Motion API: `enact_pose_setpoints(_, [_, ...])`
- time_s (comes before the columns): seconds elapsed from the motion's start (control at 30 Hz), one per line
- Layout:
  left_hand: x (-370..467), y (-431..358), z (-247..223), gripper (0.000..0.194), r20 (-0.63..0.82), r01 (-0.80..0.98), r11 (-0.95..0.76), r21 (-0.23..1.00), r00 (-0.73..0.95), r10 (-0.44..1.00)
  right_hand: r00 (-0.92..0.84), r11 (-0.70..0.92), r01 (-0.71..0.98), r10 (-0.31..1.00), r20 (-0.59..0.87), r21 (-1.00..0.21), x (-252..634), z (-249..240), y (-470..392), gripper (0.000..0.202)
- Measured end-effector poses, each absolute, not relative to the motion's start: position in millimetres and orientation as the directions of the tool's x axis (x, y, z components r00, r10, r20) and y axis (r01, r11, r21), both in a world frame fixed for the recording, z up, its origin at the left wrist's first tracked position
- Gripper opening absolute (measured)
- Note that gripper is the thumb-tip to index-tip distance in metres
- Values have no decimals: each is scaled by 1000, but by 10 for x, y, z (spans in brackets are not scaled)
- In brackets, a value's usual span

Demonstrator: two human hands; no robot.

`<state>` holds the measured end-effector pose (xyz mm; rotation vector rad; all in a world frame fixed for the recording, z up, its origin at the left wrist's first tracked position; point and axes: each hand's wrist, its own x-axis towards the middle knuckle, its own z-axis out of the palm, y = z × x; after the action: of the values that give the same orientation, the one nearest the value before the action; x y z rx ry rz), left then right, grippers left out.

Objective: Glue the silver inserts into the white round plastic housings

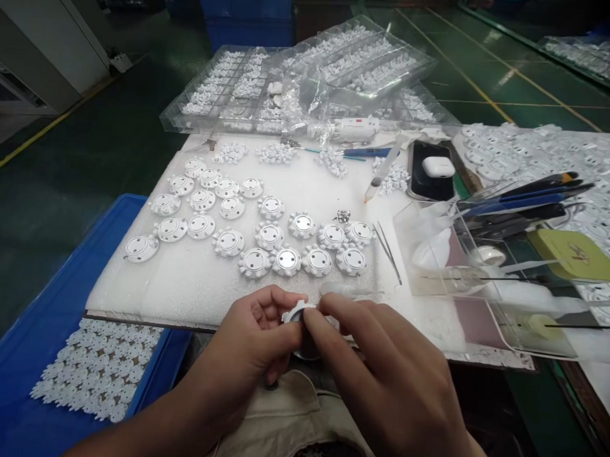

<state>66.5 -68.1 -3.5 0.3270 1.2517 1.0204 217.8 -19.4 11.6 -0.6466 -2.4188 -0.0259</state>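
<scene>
Close to my body, just past the table's front edge, both hands hold one round white part with a knobbed rim (296,312). The fingers and thumb of my left hand (261,327) pinch its left side. My right hand (380,358) presses its fingertips on the top and right side, hiding most of it. Beyond my hands, several similar round white parts (287,260) with small dark dots lie on a white foam sheet (193,288). A pair of tweezers (388,253) lies right of them.
Small white pieces lie in piles (276,154) farther back, before clear compartment trays (224,86). At right are a phone (429,183) with a white earbud case (438,167), a clear bin (454,247) with syringes, and a yellow-green box (579,255). A blue tray (119,249) sits lower left.
</scene>
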Motion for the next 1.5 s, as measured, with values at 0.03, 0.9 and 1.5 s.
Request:
enact_pose_setpoints(0.03, [671,-679,-32,24,-626,-457,544,703,-36,779,-689,880,459,440,576,-123,2188,122,-188,20])
enact_pose_setpoints(0.9, [701,-722,-56,30,-570,-478,483,733,-45,820,-593,829,296,549,589,-475,2260,-60,-214,16])
enact_pose_setpoints(1.5, [690,-812,-16,26,-537,-641,441,628,52,842,-561,807,364,588,583,-465,2303,-88,-247,23])
